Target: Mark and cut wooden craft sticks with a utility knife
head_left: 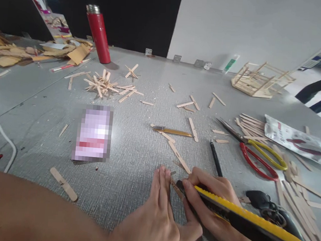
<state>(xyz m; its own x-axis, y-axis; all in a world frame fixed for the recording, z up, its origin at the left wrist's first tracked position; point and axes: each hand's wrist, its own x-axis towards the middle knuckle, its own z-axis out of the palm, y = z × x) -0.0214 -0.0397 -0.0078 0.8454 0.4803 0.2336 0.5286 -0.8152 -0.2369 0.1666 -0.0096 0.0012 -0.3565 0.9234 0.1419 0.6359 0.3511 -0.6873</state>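
Covering most of the view, one grey textured surface [130,148], carrying all items below.

Hands, two. Left hand [160,214]: laid low, fingers extended and together, grasping nothing visible; whether it presses on the stick beside its fingertips cannot be told. Right hand [214,183]: closed around a cutter, thumb side toward the left hand.

Cutter [253,217], yellow and black, slanting from the lower right corner, its dark front end at the short stick.

Scissors [244,146], one red and one yellow handle, blades parted slightly, pointing to the upper left.

Packet [293,139], silver, printed, lying at right beside a fan of sticks.

Frame [250,89], pale wood, open-sided, near the rear right edge.

Flask [99,36], red with metallic cap, upright at rear left.

Rectangular item [93,133], lilac, pixelated, left of centre.

Pile [103,83] of small wooden pieces, in front of the flask.

Keys with black fobs [257,199], right of the right hand.

Pen [215,161], black, partly hidden behind the right hand.

Short stick [177,188], wooden, dark-marked, between the two hands.
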